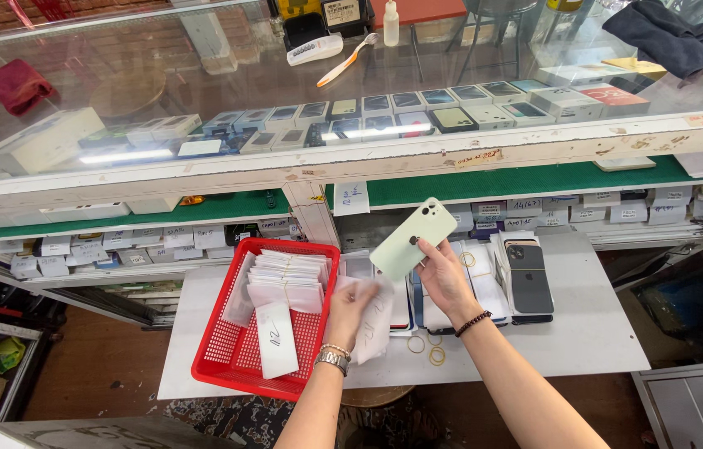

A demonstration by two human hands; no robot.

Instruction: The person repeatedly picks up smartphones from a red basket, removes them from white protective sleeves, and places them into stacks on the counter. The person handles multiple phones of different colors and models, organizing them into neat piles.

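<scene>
The right hand point(444, 278) pinches a pale green phone back panel point(414, 239) by its lower edge, fingers closed on it, and holds it tilted above the white table point(592, 333). The panel is a smooth, glossy rounded rectangle with a camera cut-out at its top corner and a small dark mark near the middle. At about eight o'clock from it, the left hand point(353, 309), with a metal watch at the wrist, grips a thin translucent plastic sleeve point(375, 320), fingers folded around it; the sleeve looks soft and crinkled, though its edges are hard to make out.

At nine o'clock from the left hand sits a red plastic mesh basket point(227, 353), holding a banded stack of white packets and a loose paper tag. At three o'clock from the right hand lies a dark grey phone point(530, 278) on flat white boxes. Yellow rubber bands point(436, 356) lie on the table at six o'clock from the right hand. At twelve o'clock stands a glass display counter point(119, 79) with a worn, chipped white frame, filled with small boxes
</scene>
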